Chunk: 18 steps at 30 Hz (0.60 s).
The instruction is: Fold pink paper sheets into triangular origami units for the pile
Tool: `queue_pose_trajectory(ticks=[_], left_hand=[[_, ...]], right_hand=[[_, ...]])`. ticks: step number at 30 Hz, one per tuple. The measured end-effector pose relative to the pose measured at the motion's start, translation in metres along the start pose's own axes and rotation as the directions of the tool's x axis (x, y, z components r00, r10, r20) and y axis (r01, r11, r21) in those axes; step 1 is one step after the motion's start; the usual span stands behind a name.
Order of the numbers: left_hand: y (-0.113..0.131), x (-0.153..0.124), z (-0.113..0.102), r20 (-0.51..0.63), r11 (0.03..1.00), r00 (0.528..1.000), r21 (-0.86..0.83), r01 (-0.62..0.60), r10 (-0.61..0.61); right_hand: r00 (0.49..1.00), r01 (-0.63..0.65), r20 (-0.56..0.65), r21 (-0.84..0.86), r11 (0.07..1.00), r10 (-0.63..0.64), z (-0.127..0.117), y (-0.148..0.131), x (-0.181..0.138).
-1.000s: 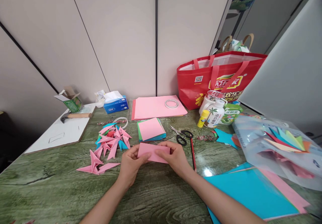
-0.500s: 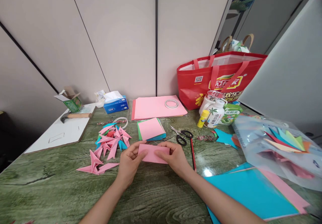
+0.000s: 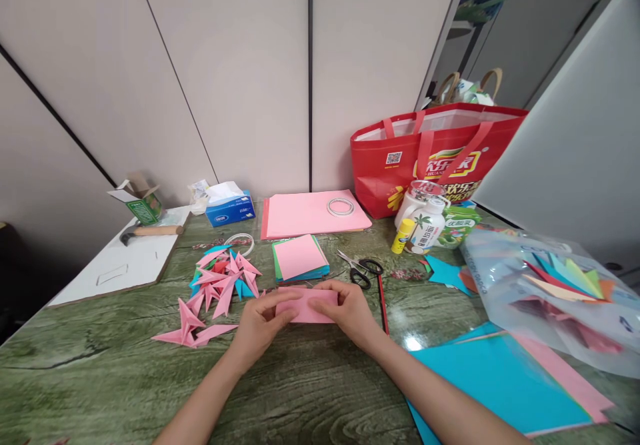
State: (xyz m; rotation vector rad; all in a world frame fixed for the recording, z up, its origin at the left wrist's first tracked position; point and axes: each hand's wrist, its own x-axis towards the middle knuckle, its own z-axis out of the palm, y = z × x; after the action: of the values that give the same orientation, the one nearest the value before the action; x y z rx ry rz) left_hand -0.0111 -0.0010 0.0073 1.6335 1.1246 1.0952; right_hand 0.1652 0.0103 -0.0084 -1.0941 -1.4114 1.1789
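a pink paper rectangle (image 3: 307, 308) is pinched at its ends between thumb and fingers of the left hand (image 3: 261, 322) and right hand (image 3: 353, 312), with green wood-grain tabletop (image 3: 315, 392) stretching from its near edge between the forearms. just past its far edge sits a square paper stack (image 3: 300, 258), folded pink pieces (image 3: 225, 292) lie near the left hand, and black-handled scissors (image 3: 358, 264) and a red pencil (image 3: 383, 302) lie close beside the right.

A green table (image 3: 150, 392) (its top streaked like wood) carries folded paper pieces (image 3: 226, 293), a stack of paper squares (image 3: 300, 257), scissors (image 3: 361, 276), a glue stick (image 3: 403, 235), a tissue box (image 3: 231, 212) and a red bag (image 3: 373, 178).
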Motion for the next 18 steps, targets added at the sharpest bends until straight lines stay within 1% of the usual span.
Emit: queue_pose_trajectory(ticks=[3,7,11,18], left_hand=[[-0.0002,0.0005,-0.0026,0.037,0.998,0.998,0.043,0.049,-0.050],[0.0026,0.0005,-0.0026,0.063,0.998,0.996,0.024,0.059,-0.061],[0.0026,0.0005,-0.0014,0.052,0.996,0.995,0.018,0.084,-0.085],[-0.0003,0.0004,-0.0001,0.032,0.995,0.996,0.057,0.079,-0.081]], right_hand=[[1.000,0.003,0.006,-0.009,1.000,-0.003,-0.0010,-0.0003,0.0004],[1.000,0.008,0.011,-0.025,1.000,-0.008,-0.0012,-0.0008,0.0001],[1.000,0.015,0.020,-0.032,0.999,-0.014,-0.0012,-0.0010,0.0001],[0.999,-0.002,0.039,-0.010,1.000,0.002,-0.0014,-0.0002,0.0008]])
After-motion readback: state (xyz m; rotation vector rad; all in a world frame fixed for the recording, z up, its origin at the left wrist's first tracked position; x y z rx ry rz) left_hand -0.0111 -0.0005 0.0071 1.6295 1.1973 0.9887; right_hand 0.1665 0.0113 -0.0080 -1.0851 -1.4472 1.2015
